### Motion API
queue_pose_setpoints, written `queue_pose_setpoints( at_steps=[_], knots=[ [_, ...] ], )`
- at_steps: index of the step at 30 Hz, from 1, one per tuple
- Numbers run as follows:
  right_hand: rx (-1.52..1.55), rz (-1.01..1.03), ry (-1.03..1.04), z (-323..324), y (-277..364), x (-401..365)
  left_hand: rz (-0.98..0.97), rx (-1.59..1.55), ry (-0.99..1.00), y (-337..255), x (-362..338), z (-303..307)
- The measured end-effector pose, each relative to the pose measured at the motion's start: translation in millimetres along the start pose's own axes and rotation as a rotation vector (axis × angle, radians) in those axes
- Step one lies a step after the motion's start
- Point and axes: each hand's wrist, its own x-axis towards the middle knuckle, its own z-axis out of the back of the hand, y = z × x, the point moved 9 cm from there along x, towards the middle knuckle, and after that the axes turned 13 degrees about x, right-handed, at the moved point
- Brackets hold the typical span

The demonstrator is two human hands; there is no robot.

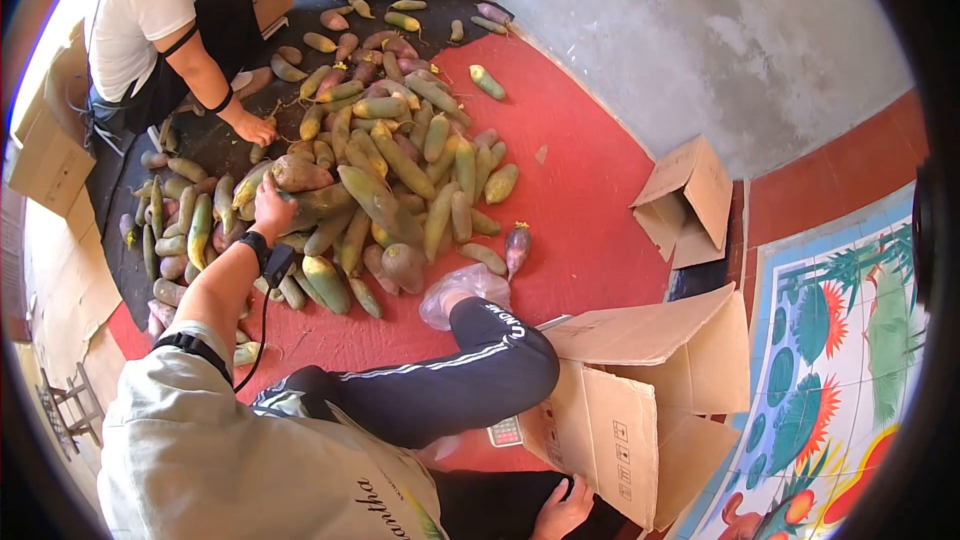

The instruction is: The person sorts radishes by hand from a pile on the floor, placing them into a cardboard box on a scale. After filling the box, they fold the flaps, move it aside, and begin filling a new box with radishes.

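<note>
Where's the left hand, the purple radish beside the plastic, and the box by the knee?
Left hand [272,212]: head view, back of hand.
Purple radish [517,251]: head view, its middle.
Cardboard box [598,432]: head view, printed side.

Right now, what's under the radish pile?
Around the radish pile, black floor covering shows at the far and left edges, red mat along the right and near edges. Beneath its middle, everything's covered; can't see where black meets red.
</note>
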Motion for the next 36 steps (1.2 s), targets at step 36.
queue_pose_setpoints(
  at_steps=[36],
  knots=[
    [0.06, -0.071, -0.158, -7.7, -39.4, -18.7, -0.313, -0.522, 0.307, -62.1, -96.9, 85.5]
  ],
)
